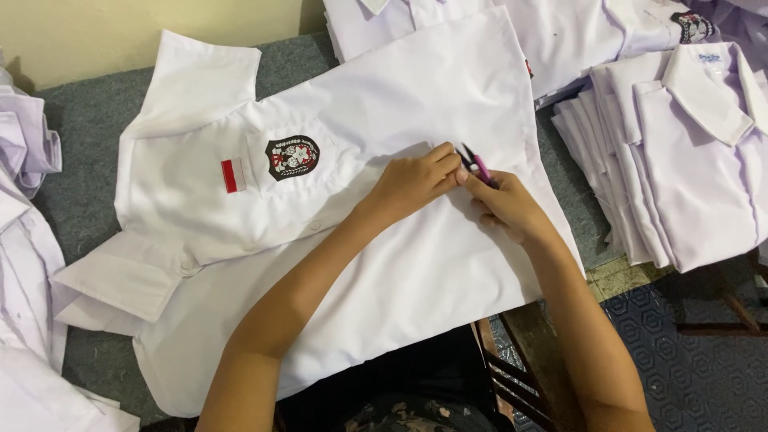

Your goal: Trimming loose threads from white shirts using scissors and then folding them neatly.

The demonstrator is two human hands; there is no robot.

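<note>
A white shirt [344, 240] lay spread flat across the grey-covered table [84, 176], its collar toward the left and its hem toward the right. On its chest pocket sat a dark shield-shaped badge [292, 156], with a small red-and-white patch [234, 175] just beside it. The person's 2 hands met over the shirt's lower front. The left hand [412, 180] rested on the cloth with its fingers pinched together on the fabric. The right hand [504, 204] was closed around a small pair of purple-handled thread snips [475, 166], the dark blades pointing toward the left fingertips and almost touching them. To the right stood a stack of folded white shirts [680, 152], and more white shirts [560, 32] lay heaped behind the work.
</note>
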